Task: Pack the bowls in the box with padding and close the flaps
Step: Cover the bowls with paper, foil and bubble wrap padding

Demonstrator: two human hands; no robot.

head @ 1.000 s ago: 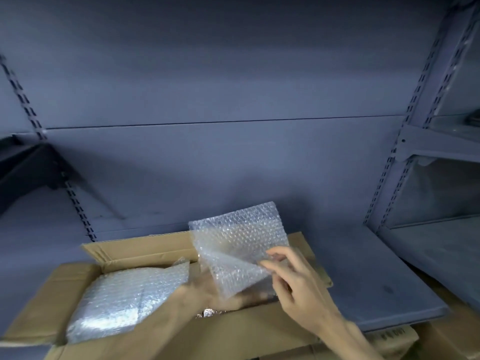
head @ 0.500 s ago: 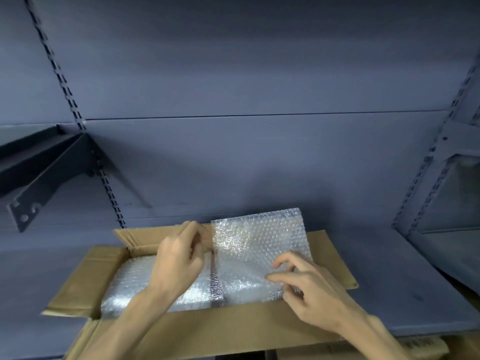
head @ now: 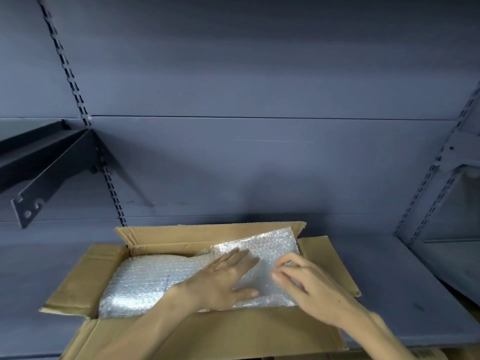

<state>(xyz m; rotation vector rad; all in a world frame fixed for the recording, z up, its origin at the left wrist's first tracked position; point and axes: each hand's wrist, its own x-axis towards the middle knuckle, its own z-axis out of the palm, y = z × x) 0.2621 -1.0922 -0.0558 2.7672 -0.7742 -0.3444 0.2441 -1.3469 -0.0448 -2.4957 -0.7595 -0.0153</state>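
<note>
Head view: one forward-and-down look at both hands over an open carton.
Shelf: grey-blue metal shelving [head: 389,294] carries the carton against a matching back panel.
Box: brown corrugated cardboard box [head: 213,333], all four flaps still folded outward.
Left padding: large clear bubble-wrap bundle [head: 145,284] fills the left half of the box; the bowls are not visible, presumably inside the wrap.
Right padding: smaller clear bubble-wrap sheet [head: 270,248] now lies nearly flat in the right half, its far edge leaning on the back flap.
Change: a second ago this sheet was held up above the box; it has since been lowered in.
Left hand [head: 223,279]: fingers straight and spread, pressing the sheet down.
Right hand [head: 311,284]: fingers [head: 283,275] loosely curled on the sheet's right side; whether they pinch it, I cannot tell.
Meaning: padding looks almost seated, so closing the flaps is probably next.
</note>
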